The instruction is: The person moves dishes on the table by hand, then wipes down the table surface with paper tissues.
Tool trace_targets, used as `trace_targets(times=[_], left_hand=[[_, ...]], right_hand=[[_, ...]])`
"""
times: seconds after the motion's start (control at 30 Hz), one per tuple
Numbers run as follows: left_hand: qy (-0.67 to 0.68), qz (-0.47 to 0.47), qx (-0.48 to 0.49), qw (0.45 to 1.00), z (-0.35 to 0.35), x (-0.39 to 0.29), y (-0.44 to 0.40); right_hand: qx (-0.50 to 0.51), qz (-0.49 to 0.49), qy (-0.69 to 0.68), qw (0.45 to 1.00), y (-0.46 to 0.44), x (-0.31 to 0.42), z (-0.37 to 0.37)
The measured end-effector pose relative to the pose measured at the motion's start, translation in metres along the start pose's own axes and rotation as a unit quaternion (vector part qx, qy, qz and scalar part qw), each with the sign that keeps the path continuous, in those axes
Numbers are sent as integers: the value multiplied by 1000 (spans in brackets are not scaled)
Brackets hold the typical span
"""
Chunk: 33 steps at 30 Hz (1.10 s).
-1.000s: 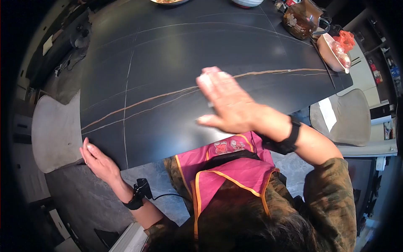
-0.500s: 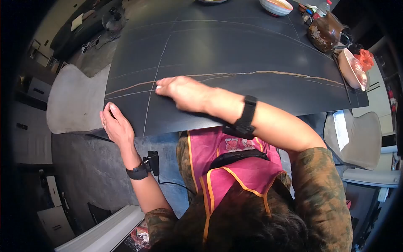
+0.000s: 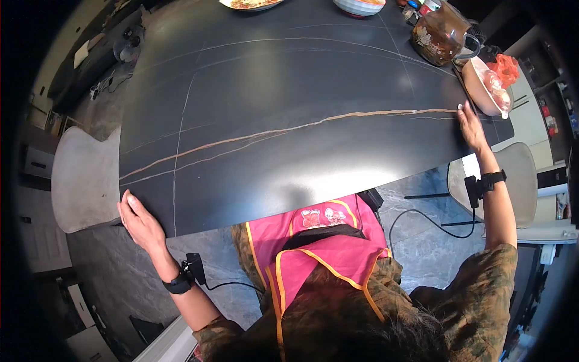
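A dark tabletop (image 3: 253, 163) with white and brown vein lines spreads before me. My left hand (image 3: 142, 223) rests at its left front corner, fingers stretched along the edge and holding nothing visible. Over on the right side, my right hand (image 3: 471, 128) lies on the tabletop with fingers extended, near the right edge. Just beyond its fingertips are a thin dark stick (image 3: 463, 85) and a pale bowl (image 3: 479, 87) containing something in clear plastic. Both wrists wear black straps with small devices and cables.
A brown glass pitcher (image 3: 435, 37) stands at the far right, near a red plastic bag (image 3: 505, 69). Along the far side are a ribbed white bowl (image 3: 360, 7) and a plate of food (image 3: 250, 5). Grey chairs flank the table, one left (image 3: 84, 181), one right (image 3: 520, 175).
My right hand has swept from the left-middle of the tabletop across to its right side. My left hand stays at the left corner. The view has shifted, showing more of the plate.
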<state>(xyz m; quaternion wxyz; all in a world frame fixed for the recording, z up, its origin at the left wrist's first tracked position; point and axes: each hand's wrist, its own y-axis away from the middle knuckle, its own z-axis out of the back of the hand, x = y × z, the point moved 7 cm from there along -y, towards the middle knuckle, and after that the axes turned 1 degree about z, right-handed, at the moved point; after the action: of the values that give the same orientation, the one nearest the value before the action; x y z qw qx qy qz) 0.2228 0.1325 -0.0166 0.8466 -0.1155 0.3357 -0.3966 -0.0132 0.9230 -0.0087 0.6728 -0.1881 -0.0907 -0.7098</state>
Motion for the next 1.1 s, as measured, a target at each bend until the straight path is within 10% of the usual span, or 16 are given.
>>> trace_targets(times=[0.2, 0.77, 1.1], left_hand=[[20, 6, -10, 1000, 3, -1, 2], [33, -12, -40, 999, 10, -8, 3], [49, -4, -112, 992, 14, -10, 4]], right_hand=[[119, -37, 195, 973, -3, 81, -33], [269, 502, 87, 817, 142, 570, -222], [320, 576, 40, 751, 133, 620, -236]])
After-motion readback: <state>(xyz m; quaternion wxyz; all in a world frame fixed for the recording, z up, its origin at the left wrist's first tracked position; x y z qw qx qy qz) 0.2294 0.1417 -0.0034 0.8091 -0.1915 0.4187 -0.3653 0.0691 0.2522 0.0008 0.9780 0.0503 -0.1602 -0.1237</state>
